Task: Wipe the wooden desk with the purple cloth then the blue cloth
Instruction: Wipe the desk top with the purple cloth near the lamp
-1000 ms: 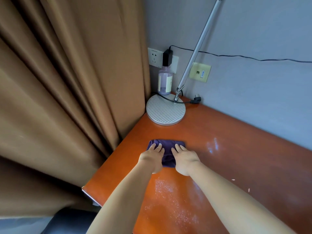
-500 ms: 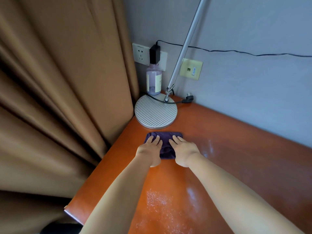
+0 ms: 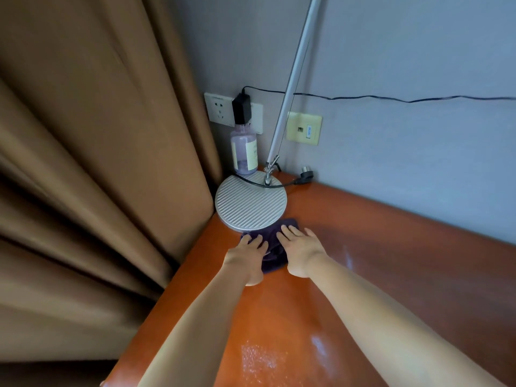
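I see the left hand flat with straight fingers on the purple cloth, right hand flat beside it; the cloth lies under both on the wooden desk, touching the lamp base just beyond the fingertips

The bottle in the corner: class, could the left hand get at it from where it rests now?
Probably not directly. The left hand presses the purple cloth, and the lamp base lies between it and the bottle.
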`<move>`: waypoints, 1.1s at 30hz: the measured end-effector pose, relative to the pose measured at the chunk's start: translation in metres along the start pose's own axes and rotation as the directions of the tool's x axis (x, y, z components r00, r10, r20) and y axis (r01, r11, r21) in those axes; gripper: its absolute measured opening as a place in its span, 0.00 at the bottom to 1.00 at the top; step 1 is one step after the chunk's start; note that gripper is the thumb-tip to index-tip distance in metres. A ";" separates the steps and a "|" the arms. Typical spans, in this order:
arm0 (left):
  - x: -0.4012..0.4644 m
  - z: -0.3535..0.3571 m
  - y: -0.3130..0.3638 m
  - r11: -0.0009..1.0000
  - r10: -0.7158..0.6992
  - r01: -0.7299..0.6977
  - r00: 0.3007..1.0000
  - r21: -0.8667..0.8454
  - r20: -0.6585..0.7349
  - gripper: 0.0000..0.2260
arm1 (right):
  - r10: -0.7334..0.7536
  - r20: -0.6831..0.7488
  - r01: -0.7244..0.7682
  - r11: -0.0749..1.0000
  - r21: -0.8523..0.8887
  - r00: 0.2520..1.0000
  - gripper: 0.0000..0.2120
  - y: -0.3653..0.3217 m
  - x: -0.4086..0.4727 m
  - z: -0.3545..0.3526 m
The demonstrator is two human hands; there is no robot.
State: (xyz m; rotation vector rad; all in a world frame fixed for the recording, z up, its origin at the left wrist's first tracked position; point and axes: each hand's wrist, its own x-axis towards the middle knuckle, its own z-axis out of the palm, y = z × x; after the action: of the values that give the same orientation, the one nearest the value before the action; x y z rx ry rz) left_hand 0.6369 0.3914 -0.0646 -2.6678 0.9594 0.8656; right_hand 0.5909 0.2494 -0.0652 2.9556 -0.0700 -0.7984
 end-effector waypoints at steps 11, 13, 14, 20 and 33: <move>-0.012 0.005 0.018 0.978 0.079 -0.061 0.993 0.197 -0.085 0.32 | 0.077 -0.146 -0.064 0.994 0.092 0.986 0.26 -0.009 -0.029 0.023; -0.013 0.004 0.018 0.992 0.066 -0.060 0.997 0.110 -0.047 0.32 | 0.112 -0.126 -0.085 0.975 0.204 0.986 0.21 -0.008 -0.025 0.015; -0.013 0.002 0.017 0.995 0.069 -0.067 0.997 0.079 -0.027 0.31 | 0.128 -0.106 -0.098 0.964 0.245 0.986 0.20 -0.007 -0.023 0.011; -0.011 -0.012 0.011 0.992 0.121 -0.122 0.992 0.041 0.016 0.28 | 0.139 -0.073 -0.107 0.936 0.337 0.988 0.25 0.005 -0.008 0.013; 0.020 -0.023 0.025 0.993 0.117 -0.117 0.993 -0.034 0.004 0.35 | 0.113 -0.075 -0.079 0.932 0.353 0.991 0.24 0.045 0.036 -0.001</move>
State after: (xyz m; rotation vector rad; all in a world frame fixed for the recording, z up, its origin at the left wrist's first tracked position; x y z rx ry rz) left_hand 0.6443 0.3536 -0.0563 -2.6574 1.1196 0.9206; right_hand 0.6216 0.2019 -0.0787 3.2840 -0.3878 -0.6952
